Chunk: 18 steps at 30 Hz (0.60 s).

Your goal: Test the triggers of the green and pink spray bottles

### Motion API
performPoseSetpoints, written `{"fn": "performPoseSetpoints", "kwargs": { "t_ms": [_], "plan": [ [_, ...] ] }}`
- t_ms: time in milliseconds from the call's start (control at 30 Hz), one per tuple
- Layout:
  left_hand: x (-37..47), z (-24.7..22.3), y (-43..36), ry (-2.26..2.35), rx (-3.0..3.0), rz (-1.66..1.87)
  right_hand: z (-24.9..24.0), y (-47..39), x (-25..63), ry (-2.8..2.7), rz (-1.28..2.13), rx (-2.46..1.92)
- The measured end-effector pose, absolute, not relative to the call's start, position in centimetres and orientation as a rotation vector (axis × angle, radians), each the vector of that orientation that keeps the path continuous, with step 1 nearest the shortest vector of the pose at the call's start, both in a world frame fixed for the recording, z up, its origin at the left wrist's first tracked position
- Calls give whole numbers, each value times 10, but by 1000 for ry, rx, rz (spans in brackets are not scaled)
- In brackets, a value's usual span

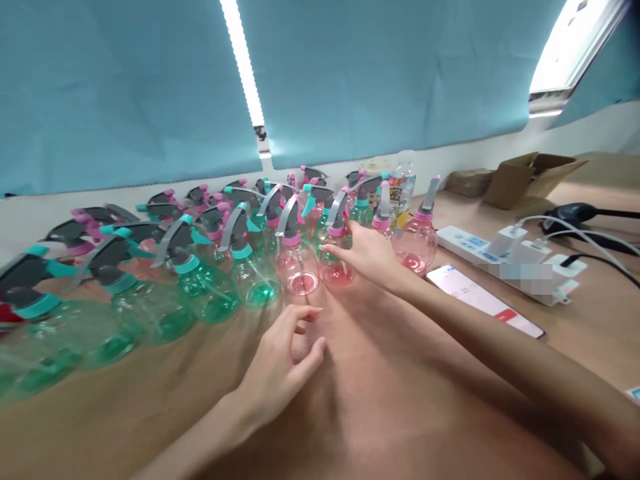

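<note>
My right hand [369,255] is at the neck of a pink spray bottle [338,272] in the front row. Its thumb lies across the front of the bottle below the pink collar, and a finger rests at the collar's right side; the other fingers are partly hidden. The bottle stands upright with a little pink liquid at the bottom. My left hand [280,360] is over the table nearer me, fingers half curled and apart from the thumb, with nothing in it. Just beyond it stands another pink spray bottle [299,270], next to a green spray bottle [255,277].
Several more green and pink spray bottles crowd the left and back. On the right are a pink bottle [416,245], a phone [483,300], a white power strip [465,245] with chargers and cables, and an opened cardboard box [525,179]. A labelled plastic bottle [404,187] stands behind.
</note>
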State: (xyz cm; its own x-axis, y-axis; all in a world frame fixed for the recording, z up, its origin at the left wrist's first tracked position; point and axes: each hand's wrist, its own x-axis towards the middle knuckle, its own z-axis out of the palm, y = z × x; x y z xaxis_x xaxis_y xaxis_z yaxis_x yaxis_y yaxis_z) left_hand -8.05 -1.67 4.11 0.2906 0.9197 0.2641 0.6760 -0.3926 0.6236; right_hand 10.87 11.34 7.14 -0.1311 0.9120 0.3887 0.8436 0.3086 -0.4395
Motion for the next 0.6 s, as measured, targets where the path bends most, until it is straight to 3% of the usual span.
{"fn": "performPoseSetpoints", "kwargs": {
  "t_ms": [333,600],
  "plan": [
    [-70,50,5,1463,1721,1064,80,99,118,-2033,152,-1618],
    [-50,71,28,1308,1804,1079,71,45,131,-2212,119,-1274]
  ]
}}
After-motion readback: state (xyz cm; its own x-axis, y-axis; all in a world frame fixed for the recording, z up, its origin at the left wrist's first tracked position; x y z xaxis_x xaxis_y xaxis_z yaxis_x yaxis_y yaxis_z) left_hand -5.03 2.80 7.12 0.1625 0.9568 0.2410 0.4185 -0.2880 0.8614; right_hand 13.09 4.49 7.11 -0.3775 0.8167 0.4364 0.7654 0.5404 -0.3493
